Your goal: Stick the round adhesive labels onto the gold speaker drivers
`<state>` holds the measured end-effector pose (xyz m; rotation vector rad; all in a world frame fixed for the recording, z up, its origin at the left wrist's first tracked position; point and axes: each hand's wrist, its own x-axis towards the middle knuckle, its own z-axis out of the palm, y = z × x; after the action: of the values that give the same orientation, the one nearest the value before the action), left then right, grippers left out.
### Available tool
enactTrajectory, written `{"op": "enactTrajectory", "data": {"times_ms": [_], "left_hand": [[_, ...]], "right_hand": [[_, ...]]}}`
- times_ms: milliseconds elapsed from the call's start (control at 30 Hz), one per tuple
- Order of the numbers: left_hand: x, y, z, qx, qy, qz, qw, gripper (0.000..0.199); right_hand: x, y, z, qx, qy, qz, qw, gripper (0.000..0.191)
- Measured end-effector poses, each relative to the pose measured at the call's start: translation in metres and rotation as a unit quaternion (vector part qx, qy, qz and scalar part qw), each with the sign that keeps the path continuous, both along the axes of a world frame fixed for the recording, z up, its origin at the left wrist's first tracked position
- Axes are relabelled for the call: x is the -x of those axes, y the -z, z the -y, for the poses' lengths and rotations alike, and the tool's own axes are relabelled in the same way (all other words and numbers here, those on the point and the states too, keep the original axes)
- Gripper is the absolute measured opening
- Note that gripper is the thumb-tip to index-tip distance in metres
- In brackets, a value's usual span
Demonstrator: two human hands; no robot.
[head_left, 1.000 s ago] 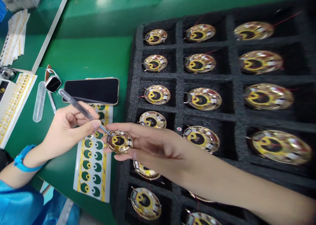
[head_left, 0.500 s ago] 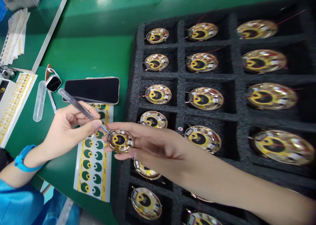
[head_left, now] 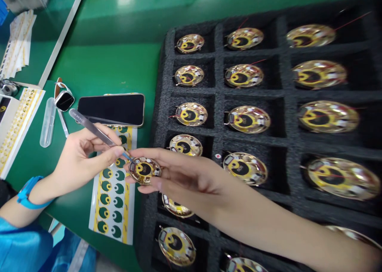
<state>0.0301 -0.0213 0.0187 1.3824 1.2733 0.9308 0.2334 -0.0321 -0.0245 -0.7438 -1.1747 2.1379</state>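
Head view: two bare hands are seen close together. By the left hand (head_left: 89,150), one pair of tweezers (head_left: 86,123) is held in a narrow pinch between thumb and fingers, its tip brought to the near edge of a gold disc (head_left: 146,170); contact there cannot be told for certain. By the right hand (head_left: 185,172), that single disc is gripped at its rim between thumb and fingers. One blue wristband (head_left: 31,192) is worn on the left wrist. Beneath the hands, one sticker sheet (head_left: 112,198) is laid out, printed in two columns. Under and around the right hand, one black foam tray (head_left: 219,117) is placed, where sixteen discs (head_left: 191,114) can be counted, some partly hidden. Just beyond the left hand, one phone (head_left: 112,109) is set down; farther to its left, one watch (head_left: 65,101) and one clear case (head_left: 47,123) are placed.
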Motion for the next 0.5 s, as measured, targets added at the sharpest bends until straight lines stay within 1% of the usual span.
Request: {"op": "enactTrajectory", "data": {"times_ms": [100, 200, 400, 500], "left_hand": [[-0.001, 0.0, 0.001, -0.011, 0.002, 0.001, 1.0, 0.011], [-0.001, 0.0, 0.002, -0.024, 0.001, -0.007, 1.0, 0.011], [-0.001, 0.0, 0.003, -0.037, 0.005, -0.026, 0.999, 0.01], [-0.001, -0.002, 0.003, -0.039, 0.005, -0.033, 0.999, 0.01]], "right_hand": [[0.006, -0.009, -0.003, -0.005, 0.006, 0.033, 0.999, 0.026], [0.01, -0.015, -0.006, 0.005, 0.011, 0.042, 0.999, 0.022], [0.012, -0.008, -0.002, -0.001, 0.032, 0.041, 0.999, 0.023], [0.012, -0.008, -0.001, 0.004, 0.026, 0.042, 0.999, 0.021]]}}
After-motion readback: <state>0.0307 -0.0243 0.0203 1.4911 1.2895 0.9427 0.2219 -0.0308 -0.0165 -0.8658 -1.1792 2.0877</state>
